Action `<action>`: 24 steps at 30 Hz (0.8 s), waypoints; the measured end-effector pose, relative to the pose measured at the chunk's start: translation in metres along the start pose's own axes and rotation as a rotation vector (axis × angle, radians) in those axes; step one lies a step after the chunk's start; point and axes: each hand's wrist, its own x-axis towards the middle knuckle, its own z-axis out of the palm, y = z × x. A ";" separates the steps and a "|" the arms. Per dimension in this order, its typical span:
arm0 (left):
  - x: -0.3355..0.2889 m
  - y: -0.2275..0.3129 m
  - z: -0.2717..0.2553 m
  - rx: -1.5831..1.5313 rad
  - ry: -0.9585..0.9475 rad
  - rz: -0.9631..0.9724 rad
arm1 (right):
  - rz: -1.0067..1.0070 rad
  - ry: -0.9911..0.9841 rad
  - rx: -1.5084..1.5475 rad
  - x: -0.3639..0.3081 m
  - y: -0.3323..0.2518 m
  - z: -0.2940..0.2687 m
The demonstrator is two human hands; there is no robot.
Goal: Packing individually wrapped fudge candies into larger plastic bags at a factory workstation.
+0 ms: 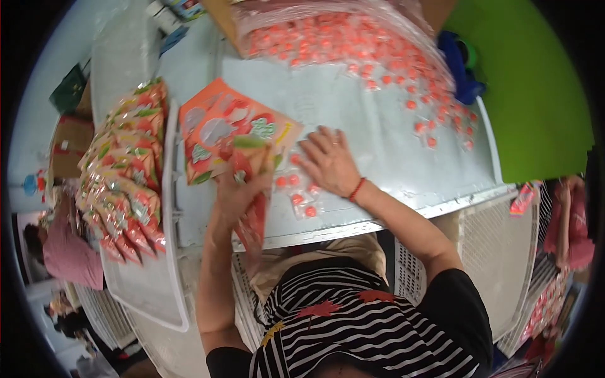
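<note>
One pouch (253, 217) is clamped over the counter (328, 94) in the left hand (236, 195), the right hand (331, 164) is rested fingers apart beside candies (297, 199), and stacked bags (129, 167) seem finished, heaped sweets (334, 38) unpacked.

The bag (253, 220) in the left hand (237, 196) is red, orange and green; candies (293, 180) left of the right hand (329, 160), coral red; the bracelet (357, 189) behind it, red; the tabletop (353, 120) under both, pale blue; the shirt (353, 321) below them, black with white stripes
</note>
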 end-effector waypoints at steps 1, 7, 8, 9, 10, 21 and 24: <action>0.014 -0.012 -0.002 -0.006 -0.024 0.010 | -0.015 0.012 0.070 0.001 -0.004 0.002; 0.068 -0.021 -0.023 0.017 0.070 -0.104 | 0.122 0.085 -0.162 -0.009 0.010 -0.047; 0.071 -0.023 -0.025 0.034 0.083 -0.097 | 0.212 0.147 -0.242 -0.013 0.022 -0.062; 0.073 -0.025 -0.028 0.048 0.101 -0.091 | 0.297 0.207 -0.319 -0.017 0.038 -0.076; 0.076 -0.026 -0.033 0.058 0.075 -0.168 | 0.336 0.226 -0.428 -0.026 0.063 -0.086; 0.026 0.016 -0.033 0.061 0.127 0.044 | 0.378 0.263 -0.393 -0.034 0.042 -0.067; -0.005 0.039 -0.036 0.043 0.173 0.071 | 0.452 0.343 -0.415 -0.038 0.087 -0.083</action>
